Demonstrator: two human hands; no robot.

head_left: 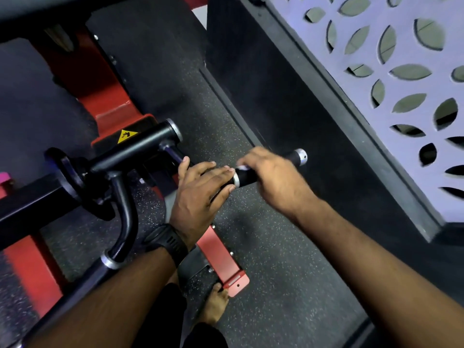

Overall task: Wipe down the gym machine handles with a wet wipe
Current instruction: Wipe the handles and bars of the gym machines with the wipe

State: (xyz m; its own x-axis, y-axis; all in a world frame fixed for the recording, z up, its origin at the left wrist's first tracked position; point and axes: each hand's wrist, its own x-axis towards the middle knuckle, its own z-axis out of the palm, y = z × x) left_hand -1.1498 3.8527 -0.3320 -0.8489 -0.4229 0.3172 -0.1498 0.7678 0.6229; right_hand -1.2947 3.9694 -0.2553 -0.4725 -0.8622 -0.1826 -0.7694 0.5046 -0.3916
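Observation:
A black handle (247, 175) with silver end caps sticks out to the right of the red and black gym machine. My left hand (200, 189) lies over the handle's inner part with fingers nearly straight, a black watch on its wrist. My right hand (272, 178) curls over the handle's middle and presses a small white wipe (241, 168) against it; only a sliver of the wipe shows. The handle's outer silver cap (300, 156) sticks out past my right hand.
A second curved black handle (124, 217) bends down at the left. The red machine frame (221, 257) lies on the speckled rubber floor beside my bare foot (216, 305). A black raised ledge (313, 101) and a perforated white panel (391, 79) stand at the right.

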